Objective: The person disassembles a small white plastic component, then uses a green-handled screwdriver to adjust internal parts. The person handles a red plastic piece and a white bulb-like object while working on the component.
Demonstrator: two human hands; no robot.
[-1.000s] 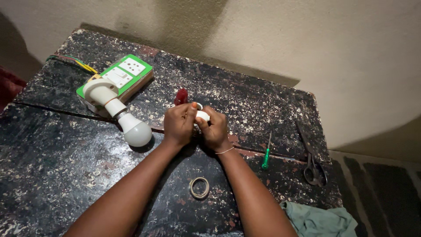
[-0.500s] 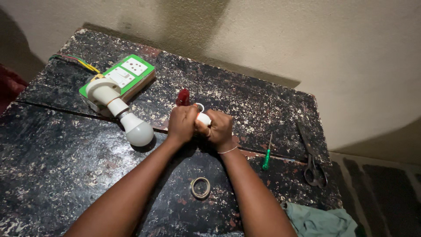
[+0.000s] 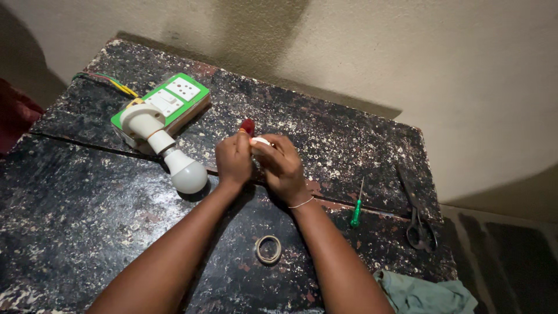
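Head view, looking down: noted both hands pressed together over the middle of a dark, paint-flecked wooden table (image 3: 87, 232). Left hand (image 3: 233, 160) seen with fingers curled shut around a small tool with a red handle tip (image 3: 248, 126), that tip poking out above the knuckles toward the wall. Right hand (image 3: 283, 164) seen with fingers closed round a small white fitting (image 3: 260, 141), only a sliver of it visible between thumb and forefinger; exact kind of fitting could not be told. Hands touching each other, held just above the tabletop near a crack running across the boards. Recorded to the left, near the hands: a white light bulb (image 3: 187, 172) screwed into a white lamp holder (image 3: 143, 124), lying tilted with the bulb end toward the camera, mounted on a green-edged board carrying a white switch and socket plate (image 3: 174, 94). Coloured wires (image 3: 113, 83) observed leading off the board's far left corner. Recorded on the near side, between the forearms: a small roll of tape (image 3: 268, 249), lying flat. Recorded to the right, apart from the hands: a slim green-handled screwdriver (image 3: 356, 209), tip pointing away; farther right, near the table's edge, a pair of dark scissors (image 3: 417, 218). Noted a crumpled greenish cloth (image 3: 427, 293) at the near right corner. Thin band seen on the right wrist.
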